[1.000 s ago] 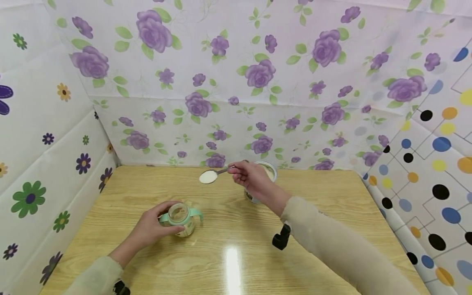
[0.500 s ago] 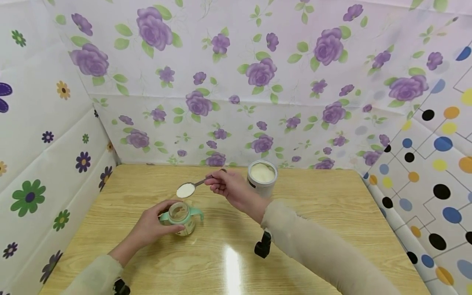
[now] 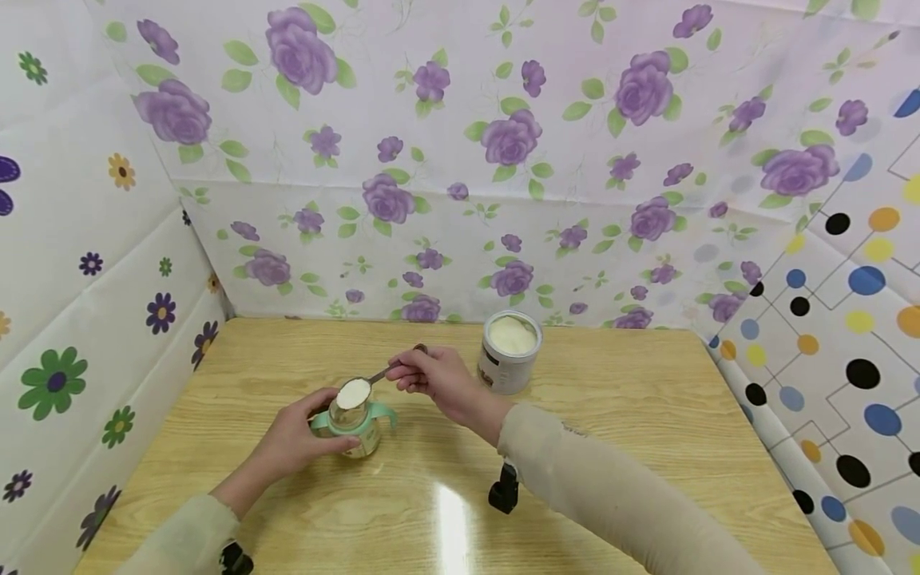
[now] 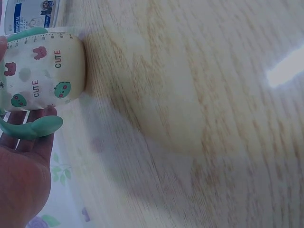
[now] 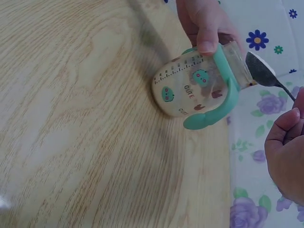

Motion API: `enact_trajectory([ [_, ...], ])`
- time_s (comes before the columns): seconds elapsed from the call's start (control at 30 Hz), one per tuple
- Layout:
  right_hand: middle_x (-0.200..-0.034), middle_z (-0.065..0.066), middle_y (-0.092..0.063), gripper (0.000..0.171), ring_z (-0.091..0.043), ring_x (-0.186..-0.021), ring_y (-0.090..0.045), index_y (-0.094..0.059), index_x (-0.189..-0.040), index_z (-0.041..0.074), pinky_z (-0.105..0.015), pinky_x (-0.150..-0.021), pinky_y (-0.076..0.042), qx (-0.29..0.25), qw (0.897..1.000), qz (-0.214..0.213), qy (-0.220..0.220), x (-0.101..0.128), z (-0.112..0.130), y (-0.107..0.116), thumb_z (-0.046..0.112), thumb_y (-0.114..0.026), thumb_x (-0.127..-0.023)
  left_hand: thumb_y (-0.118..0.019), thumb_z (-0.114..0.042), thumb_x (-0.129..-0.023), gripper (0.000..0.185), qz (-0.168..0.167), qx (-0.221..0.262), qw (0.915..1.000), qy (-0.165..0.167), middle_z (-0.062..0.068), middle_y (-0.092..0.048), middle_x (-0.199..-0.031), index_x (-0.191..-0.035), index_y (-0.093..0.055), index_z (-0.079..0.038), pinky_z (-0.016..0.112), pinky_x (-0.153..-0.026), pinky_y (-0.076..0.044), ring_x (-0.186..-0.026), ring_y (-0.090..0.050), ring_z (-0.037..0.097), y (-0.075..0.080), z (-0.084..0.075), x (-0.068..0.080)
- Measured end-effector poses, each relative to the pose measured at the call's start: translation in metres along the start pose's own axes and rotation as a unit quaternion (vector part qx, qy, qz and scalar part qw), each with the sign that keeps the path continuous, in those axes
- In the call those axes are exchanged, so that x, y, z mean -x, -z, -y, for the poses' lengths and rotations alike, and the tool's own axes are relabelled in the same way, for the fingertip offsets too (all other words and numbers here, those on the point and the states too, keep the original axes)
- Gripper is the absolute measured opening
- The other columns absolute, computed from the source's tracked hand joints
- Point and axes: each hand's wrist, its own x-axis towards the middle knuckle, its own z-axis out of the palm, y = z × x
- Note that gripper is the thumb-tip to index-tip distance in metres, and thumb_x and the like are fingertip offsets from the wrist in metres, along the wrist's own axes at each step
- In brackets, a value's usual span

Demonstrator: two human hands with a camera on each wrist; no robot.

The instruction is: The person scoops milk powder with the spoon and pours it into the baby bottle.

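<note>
My left hand (image 3: 298,435) grips a baby bottle (image 5: 183,88) around its upper body; it stands upright on the table, uncapped. The bottle has green handles (image 5: 216,114), printed figures and a measuring scale, and its contents look pale and cream-coloured. My right hand (image 3: 442,383) pinches the thin handle of a metal spoon (image 5: 260,71). White powder (image 3: 354,393) heaps the spoon's bowl, which is held level over the bottle's mouth and hides part of it. In the right wrist view the bowl sits just off the rim; whether it touches I cannot tell.
An open can (image 3: 509,371) of pale powder stands behind my right hand near the table's back edge. The wooden table (image 3: 611,423) meets flowered cloth (image 3: 460,192) at the back and patterned cloth on both sides.
My right hand has carried the loaded spoon left and down, from in front of the can to over the bottle's mouth. The can is now uncovered to view. My left hand stays put.
</note>
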Motion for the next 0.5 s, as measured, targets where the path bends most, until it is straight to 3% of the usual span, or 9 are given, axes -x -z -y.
enact_trajectory([
  [0.5, -0.085, 0.003, -0.078, 0.035, -0.007, -0.073, -0.071, -0.068, -0.124, -0.014, -0.023, -0.077, -0.059, 0.032, 0.999, 0.017, 0.015, -0.0014, -0.0006, -0.0054, 0.015, -0.054, -0.113, -0.097, -0.033, -0.081, 0.071, 0.004, 0.001, 1.0, 0.001, 0.007, -0.072, -0.13, -0.14, -0.066, -0.01, 0.038, -0.094, -0.057, -0.117, -0.068, 0.027, 0.0006, -0.002, 0.0003],
])
